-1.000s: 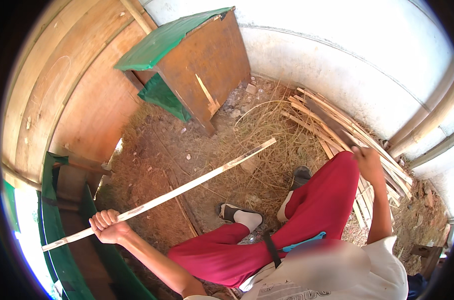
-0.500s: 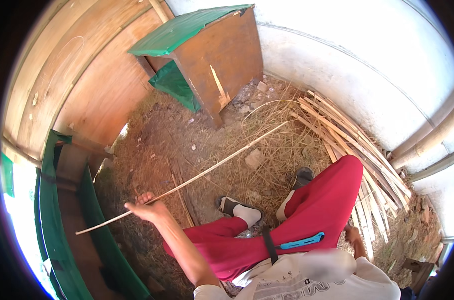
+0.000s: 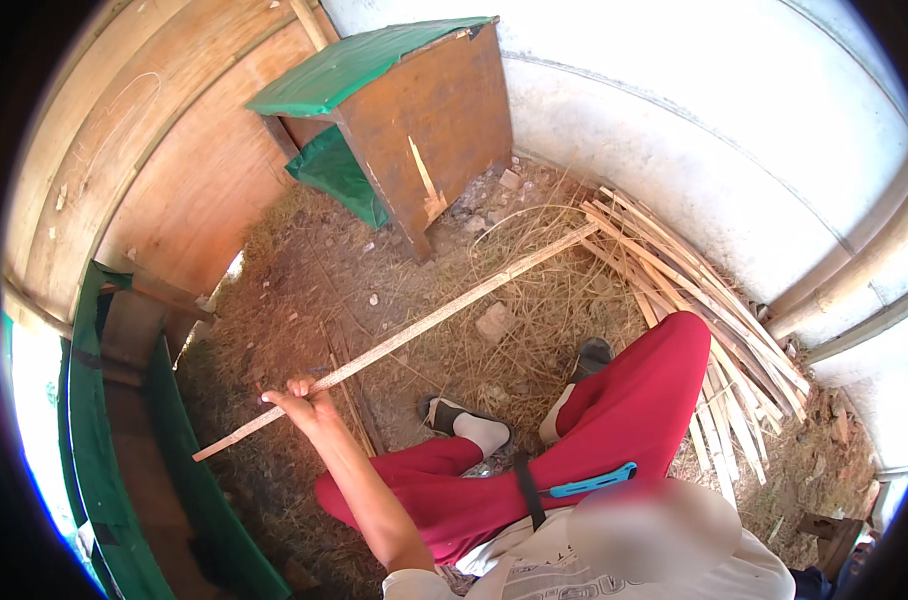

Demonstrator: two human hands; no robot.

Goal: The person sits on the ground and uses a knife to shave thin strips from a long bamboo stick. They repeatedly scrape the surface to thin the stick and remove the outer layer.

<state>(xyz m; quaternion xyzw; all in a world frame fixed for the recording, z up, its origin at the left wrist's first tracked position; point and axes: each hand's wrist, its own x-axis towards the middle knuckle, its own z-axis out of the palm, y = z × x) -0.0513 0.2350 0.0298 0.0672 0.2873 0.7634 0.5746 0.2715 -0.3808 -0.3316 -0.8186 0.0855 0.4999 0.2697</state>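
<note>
My left hand (image 3: 307, 402) is closed around a long, pale strip of split wood or bamboo (image 3: 444, 311), gripping it toward its near left end. The strip slants up to the right, with its broad, rough-looking face showing. Its far end comes to the top of a pile of similar strips (image 3: 679, 265); whether the two touch I cannot tell. My right hand is out of sight, on the right side of my body. A blurred patch covers part of my shirt there.
My legs (image 3: 614, 420) are bent in front of me, with a flat blue object (image 3: 594, 480) across the lap near a black strap. Ahead stands a brown wooden box (image 3: 424, 120) with a green cover. A green-lined trough (image 3: 104, 430) runs along the left. Dry straw and stones lie on the ground.
The strip has turned in my left hand, so its wide face now shows instead of its thin edge. It has shifted rightward. My right hand, partly visible before, has gone out of sight.
</note>
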